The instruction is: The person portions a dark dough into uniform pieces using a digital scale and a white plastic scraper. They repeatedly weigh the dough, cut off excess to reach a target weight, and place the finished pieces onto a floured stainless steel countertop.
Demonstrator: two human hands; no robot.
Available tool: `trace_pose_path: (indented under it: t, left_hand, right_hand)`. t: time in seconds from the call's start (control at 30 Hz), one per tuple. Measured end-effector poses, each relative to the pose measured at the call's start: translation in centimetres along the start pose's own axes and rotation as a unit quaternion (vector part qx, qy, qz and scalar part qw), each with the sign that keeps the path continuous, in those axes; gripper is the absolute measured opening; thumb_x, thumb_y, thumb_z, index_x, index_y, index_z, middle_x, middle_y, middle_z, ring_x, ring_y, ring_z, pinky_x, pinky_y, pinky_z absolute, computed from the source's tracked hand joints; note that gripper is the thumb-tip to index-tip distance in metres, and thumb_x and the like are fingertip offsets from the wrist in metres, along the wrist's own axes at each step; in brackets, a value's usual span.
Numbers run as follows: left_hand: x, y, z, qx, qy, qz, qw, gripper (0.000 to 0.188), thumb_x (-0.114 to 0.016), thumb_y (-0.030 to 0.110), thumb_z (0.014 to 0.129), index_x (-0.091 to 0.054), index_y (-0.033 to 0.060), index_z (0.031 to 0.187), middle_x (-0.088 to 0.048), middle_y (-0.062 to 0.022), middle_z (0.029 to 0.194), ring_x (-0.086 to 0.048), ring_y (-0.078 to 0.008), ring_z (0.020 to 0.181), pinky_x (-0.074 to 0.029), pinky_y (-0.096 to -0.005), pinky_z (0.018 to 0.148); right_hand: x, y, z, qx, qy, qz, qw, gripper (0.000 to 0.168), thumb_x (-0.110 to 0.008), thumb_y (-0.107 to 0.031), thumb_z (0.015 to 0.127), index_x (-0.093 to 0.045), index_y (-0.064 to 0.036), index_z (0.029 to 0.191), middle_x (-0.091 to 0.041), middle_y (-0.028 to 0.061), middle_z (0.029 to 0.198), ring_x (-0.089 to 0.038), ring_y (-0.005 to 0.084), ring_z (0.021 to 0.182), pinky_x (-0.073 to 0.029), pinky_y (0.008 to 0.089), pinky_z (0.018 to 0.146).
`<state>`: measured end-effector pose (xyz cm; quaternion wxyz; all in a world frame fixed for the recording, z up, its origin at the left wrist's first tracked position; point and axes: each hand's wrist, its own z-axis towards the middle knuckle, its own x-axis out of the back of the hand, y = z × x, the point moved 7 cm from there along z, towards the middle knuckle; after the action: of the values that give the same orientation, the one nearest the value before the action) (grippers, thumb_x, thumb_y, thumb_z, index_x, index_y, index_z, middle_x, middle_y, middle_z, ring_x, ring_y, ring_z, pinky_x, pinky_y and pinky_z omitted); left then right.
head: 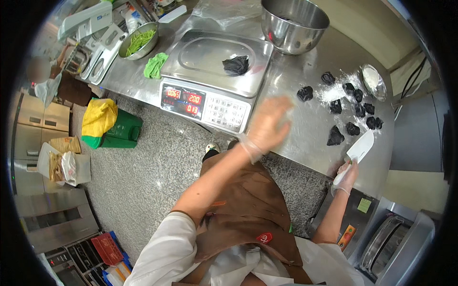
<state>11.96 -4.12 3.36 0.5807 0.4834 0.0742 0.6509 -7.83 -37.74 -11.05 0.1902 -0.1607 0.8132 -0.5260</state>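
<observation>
My left hand [271, 125], in a clear glove and blurred, hovers at the table's front edge just right of the electronic scale [211, 80]. Its thumb is apart from the fingers and nothing shows in it. A black lump of dough [236, 65] lies on the steel weighing plate; the red display is lit. Near the right end of the table, my gloved right hand [346, 176] grips a white plastic spatula [360, 147], blade pointing away from me. Several small black dough pieces [335, 136] lie beyond it, some on scattered white flour [330, 94].
A large steel mixing bowl [295, 34] stands behind the scale. A dish of flour [374, 80] sits at the far right. Left lie a green cloth [155, 65] and a bowl of green vegetables [141, 42]. A green bin [123, 130] stands on the floor; another person is at far left.
</observation>
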Motion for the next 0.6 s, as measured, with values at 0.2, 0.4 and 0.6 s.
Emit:
trace_pose_path:
  t: [0.2,0.4,0.6]
  left_hand:
    - [-9.6,-4.1,-5.4,0.033,-0.212,0.254,0.943,0.066,-0.037,0.045,0.099,-0.026,0.0085,0.153,-0.024,-0.0119,0.160,-0.016,-0.0253,0.149,-0.009,-0.0434,0.122]
    - [-9.5,-4.7,-5.8,0.048,-0.177,0.212,0.960,0.066,-0.041,0.041,0.099,-0.029,0.0011,0.150,-0.026,-0.0127,0.158,-0.019,-0.0258,0.148,-0.011,-0.0422,0.122]
    - [-9.2,-4.4,-5.8,0.052,-0.171,0.200,0.963,0.066,-0.045,0.039,0.097,-0.030,0.0009,0.149,-0.028,-0.0133,0.158,-0.019,-0.0260,0.148,-0.012,-0.0420,0.122]
  right_hand:
    - [1.5,0.9,1.4,-0.037,-0.027,-0.010,0.999,0.033,-0.052,-0.039,0.098,-0.055,-0.008,0.088,-0.041,-0.0022,0.057,-0.038,0.0088,0.045,-0.031,0.0245,0.042]
    - [0.4,0.4,0.5,-0.038,-0.023,0.006,0.999,0.032,-0.054,-0.040,0.098,-0.054,-0.010,0.086,-0.045,-0.0029,0.059,-0.038,0.0085,0.045,-0.029,0.0249,0.042]
    - [0.7,0.4,1.1,-0.032,-0.037,-0.002,0.999,0.032,-0.054,-0.040,0.098,-0.054,-0.011,0.085,-0.044,-0.0028,0.058,-0.038,0.0090,0.045,-0.028,0.0252,0.041]
